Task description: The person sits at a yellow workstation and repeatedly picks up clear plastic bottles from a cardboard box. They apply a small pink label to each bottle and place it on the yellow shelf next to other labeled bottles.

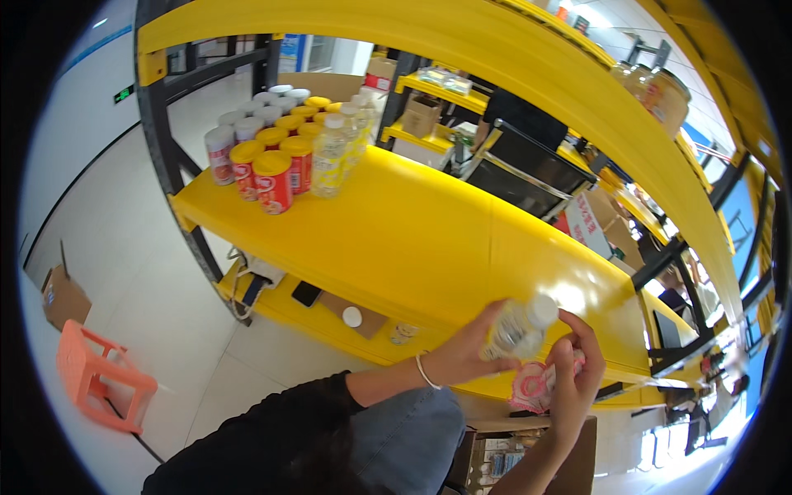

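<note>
My left hand (469,353), with a pale band at its wrist, is wrapped round a clear plastic bottle (513,332) with a white cap. The bottle leans to the right above the front edge of a yellow shelf (396,239). Beside it, my right hand (581,367) is closed on a pink-edged white cloth (532,388) that hangs below its fingers. The right fingertips are close to the bottle's cap; whether they touch it I cannot tell.
At the shelf's left end stand rows of red canisters with yellow lids (273,183), white-lidded canisters (220,154) and clear bottles (330,157). The lower shelf bears a phone (306,294) and a white-lidded container (352,317). An orange stool (107,375) stands on the floor at left.
</note>
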`<action>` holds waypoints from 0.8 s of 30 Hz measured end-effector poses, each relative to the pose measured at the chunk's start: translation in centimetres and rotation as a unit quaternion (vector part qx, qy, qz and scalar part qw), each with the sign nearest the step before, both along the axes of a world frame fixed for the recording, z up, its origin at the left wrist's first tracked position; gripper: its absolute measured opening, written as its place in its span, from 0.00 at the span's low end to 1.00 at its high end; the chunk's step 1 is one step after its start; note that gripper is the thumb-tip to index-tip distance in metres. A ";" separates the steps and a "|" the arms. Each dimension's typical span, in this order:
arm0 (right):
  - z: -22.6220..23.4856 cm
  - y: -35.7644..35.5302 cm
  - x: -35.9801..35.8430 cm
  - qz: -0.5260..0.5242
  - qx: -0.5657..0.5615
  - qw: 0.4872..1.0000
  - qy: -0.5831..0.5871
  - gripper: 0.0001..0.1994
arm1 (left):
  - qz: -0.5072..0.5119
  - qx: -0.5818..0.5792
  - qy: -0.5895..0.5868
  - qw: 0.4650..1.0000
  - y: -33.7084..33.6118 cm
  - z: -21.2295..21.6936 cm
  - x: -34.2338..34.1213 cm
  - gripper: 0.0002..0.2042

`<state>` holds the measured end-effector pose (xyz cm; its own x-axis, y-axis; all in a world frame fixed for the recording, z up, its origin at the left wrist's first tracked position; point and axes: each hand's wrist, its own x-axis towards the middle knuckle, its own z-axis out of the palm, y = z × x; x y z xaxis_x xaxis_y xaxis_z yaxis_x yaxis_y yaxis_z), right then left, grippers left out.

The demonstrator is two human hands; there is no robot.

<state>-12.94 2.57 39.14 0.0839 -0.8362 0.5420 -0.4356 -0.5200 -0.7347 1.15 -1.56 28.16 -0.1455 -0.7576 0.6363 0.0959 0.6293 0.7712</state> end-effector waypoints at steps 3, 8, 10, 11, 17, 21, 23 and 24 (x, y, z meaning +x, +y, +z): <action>-0.7 -0.7 -0.7 0.016 0.021 0.999 -0.039 0.11 | 0.001 0.005 0.031 1.000 -1.6 1.8 1.3 0.39; -3.4 -2.8 -1.4 -0.012 -0.011 0.993 -0.113 0.09 | -0.025 0.044 0.067 0.996 -4.7 2.5 2.4 0.36; -3.7 -3.7 -0.9 -0.041 -0.017 0.989 -0.142 0.08 | 0.001 0.022 0.053 0.998 -5.7 2.0 2.8 0.35; -3.9 -4.2 -0.7 -0.055 -0.020 0.986 -0.157 0.08 | 0.015 0.010 0.045 0.999 -6.2 1.7 2.9 0.35; -3.9 -7.0 0.6 -0.078 -0.080 0.960 -0.256 0.08 | 0.006 0.040 0.027 0.999 -7.3 0.0 2.1 0.36; -2.4 -8.5 3.4 -0.082 -0.170 0.952 -0.240 0.11 | 0.006 0.061 0.030 0.998 -7.7 -0.7 2.4 0.37; -1.9 -8.8 4.6 -0.065 -0.197 0.957 -0.202 0.13 | 0.032 0.057 0.013 0.998 -7.8 -1.1 2.1 0.38; -2.3 -9.3 5.4 -0.034 -0.207 0.953 -0.219 0.16 | 0.028 0.053 0.017 0.998 -7.8 -1.2 2.1 0.39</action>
<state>-7.55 -6.68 36.82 -0.2734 -0.5380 0.7974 -0.1773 -0.7866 -0.5915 3.25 -9.39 26.99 -0.0806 -0.8272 0.5561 0.0901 0.5496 0.8306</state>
